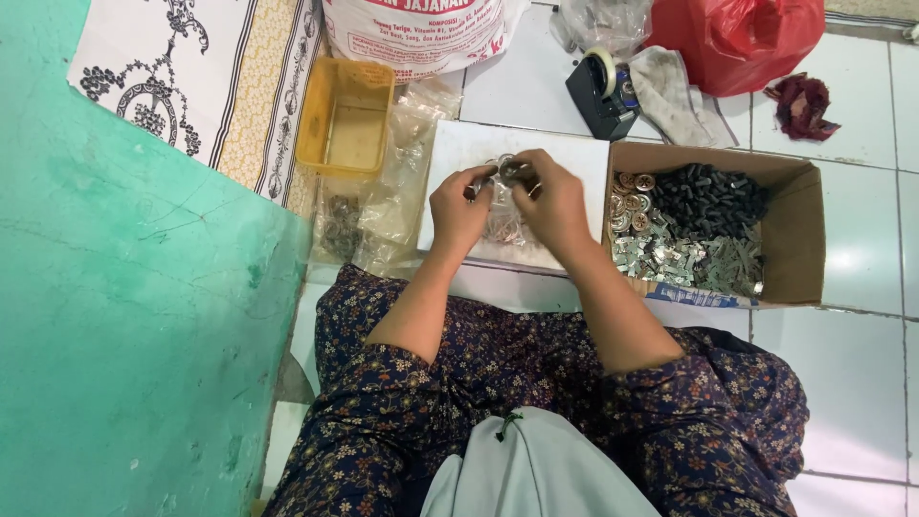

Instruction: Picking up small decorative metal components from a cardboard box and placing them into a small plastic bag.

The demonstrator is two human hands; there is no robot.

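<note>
We see left hand (458, 206) and right hand (553, 203), fingers pinching one small round part (510, 170) over a white board (459, 148); cardboard box (799, 230) of parts remains full

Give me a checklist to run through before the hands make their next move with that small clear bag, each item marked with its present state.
1. Left hand grips the small clear bag: ok, fingers pinch its top edge.
2. Right hand on the same bag: ok, it pinches the other side.
3. Bag sits over the white board, not over bare floor: ok.
4. Cardboard box of small metal and black parts beside the right hand: ok, open and upright.
5. Bag mouth open or closed: cannot tell, the fingers hide it.
6. Tape dispenser nearby: ok, it stands behind the board.
</note>
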